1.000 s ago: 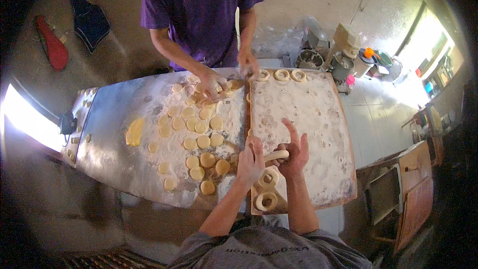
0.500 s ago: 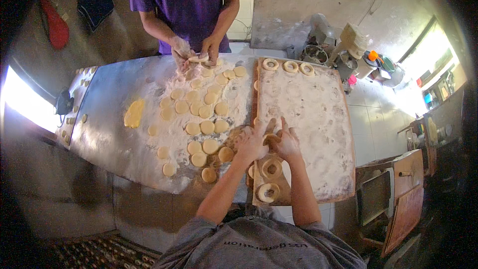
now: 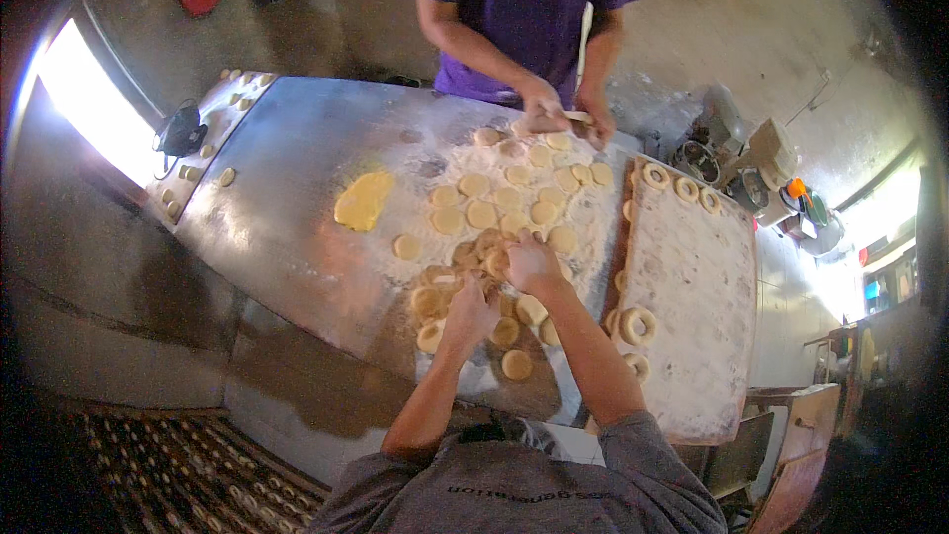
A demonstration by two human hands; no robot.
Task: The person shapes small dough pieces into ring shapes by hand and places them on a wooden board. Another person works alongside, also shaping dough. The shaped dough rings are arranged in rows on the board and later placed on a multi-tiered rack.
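- Centre of the frame: pale dough rounds (image 3: 481, 215) lie scattered on a floured metal table (image 3: 287, 168).
- Lower centre: the left hand (image 3: 474, 311) is among them, fingers bent; whether it grips one cannot be told.
- Just above and right, the right hand (image 3: 532, 264) reaches over the rounds, fingers curled at one; whether they clamp it is unclear.
- Right: a floured board (image 3: 697, 287) bears dough rings (image 3: 639, 326) at its upper and left edges.
- Left of centre: a yellow lump (image 3: 364, 202).
- Top: a co-worker in a purple shirt (image 3: 524, 20).

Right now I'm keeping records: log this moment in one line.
left hand: at dough rounds | right hand: at dough rounds | dough rings: on floured board
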